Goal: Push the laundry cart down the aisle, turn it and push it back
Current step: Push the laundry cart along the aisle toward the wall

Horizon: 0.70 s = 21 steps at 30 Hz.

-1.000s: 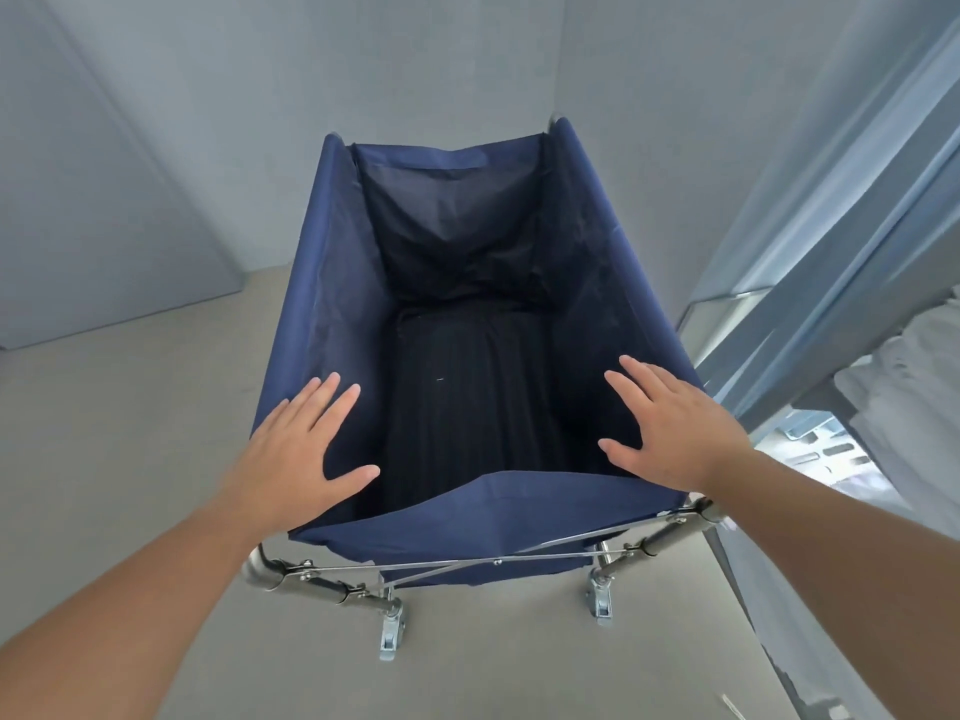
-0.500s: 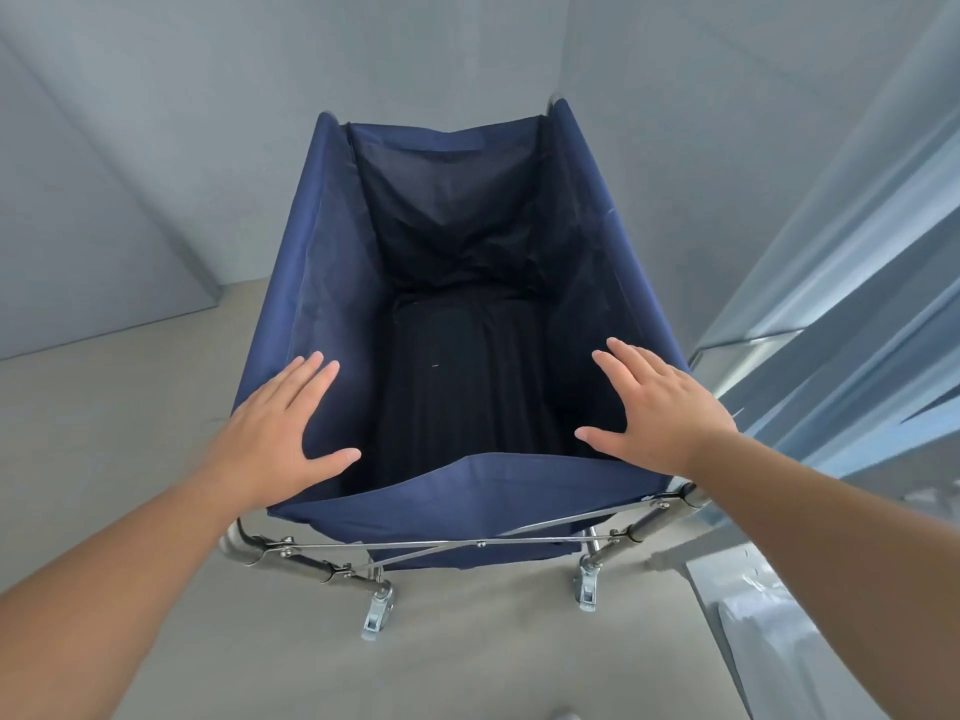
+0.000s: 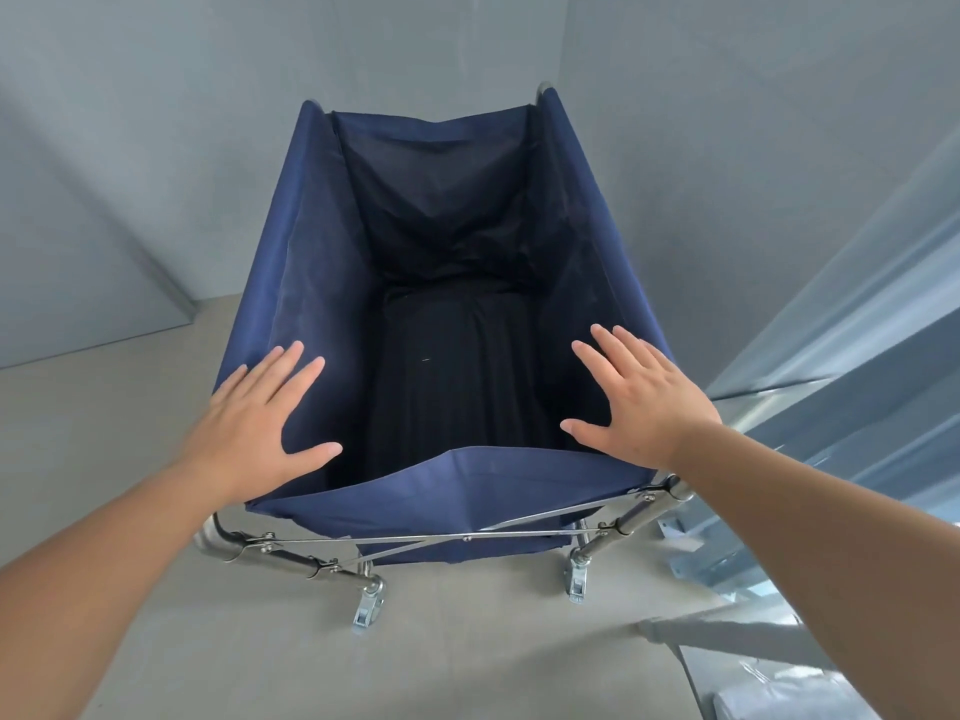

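Running lengthwise away, laundry cart (image 3: pixel 291 283) under both flat hands.

Navy fabric laundry cart on steel tube frame (image 3: pixel 457 491) stands on pale floor (image 3: pixel 104 423), facing grey wall corner. Left hand (image 3: pixel 254 428) and right hand (image 3: pixel 644 407) lie flat, fingers (image 3: pixel 296 361) spread, on near rim corners.

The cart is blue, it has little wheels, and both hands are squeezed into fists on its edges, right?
Not fists. In the head view the left hand and right hand lie flat and open on the blue cart's edges. The wheels are there.
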{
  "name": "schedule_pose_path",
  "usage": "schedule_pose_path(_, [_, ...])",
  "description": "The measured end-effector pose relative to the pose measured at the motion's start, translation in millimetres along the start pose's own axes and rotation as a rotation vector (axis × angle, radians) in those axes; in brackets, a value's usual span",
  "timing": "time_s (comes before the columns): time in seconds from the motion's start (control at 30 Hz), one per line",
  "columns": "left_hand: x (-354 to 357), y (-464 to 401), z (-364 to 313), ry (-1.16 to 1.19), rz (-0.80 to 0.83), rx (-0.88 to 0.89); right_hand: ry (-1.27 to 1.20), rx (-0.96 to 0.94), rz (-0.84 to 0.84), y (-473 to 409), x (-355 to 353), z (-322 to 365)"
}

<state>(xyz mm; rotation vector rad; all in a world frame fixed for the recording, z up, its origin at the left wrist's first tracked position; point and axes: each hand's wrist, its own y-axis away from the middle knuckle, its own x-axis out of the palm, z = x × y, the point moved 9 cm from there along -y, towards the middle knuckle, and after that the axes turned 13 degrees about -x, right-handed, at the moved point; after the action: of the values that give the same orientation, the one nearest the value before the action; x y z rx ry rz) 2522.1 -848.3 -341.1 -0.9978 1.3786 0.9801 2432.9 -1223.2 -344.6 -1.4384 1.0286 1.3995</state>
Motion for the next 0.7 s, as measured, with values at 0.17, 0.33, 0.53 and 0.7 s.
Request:
schedule_pose_path(0.17, [0.3, -41.9, -9.5, 0.010, 0.013, 0.000, 0.029, -0.018, 0.021, -31.3, 2.4, -29.9])
schedule_pose_path(0.33, [-1.4, -90.5, -18.9, 0.001, 0.021, -0.001, 0.045, 0.001, 0.048, -65.3, 6.1, -66.8])
schedule_pose_path(0.53, [-1.2, -150.5, -31.2, 0.007, 0.029, 0.002, 0.057, 0.017, 0.078, -104.9, 8.6, -112.0])
schedule_pose_path(0.7, [0.4, -190.4, -43.9, -0.005, 0.035, 0.015, 0.057, 0.038, 0.078, -128.3, 9.2, -146.3])
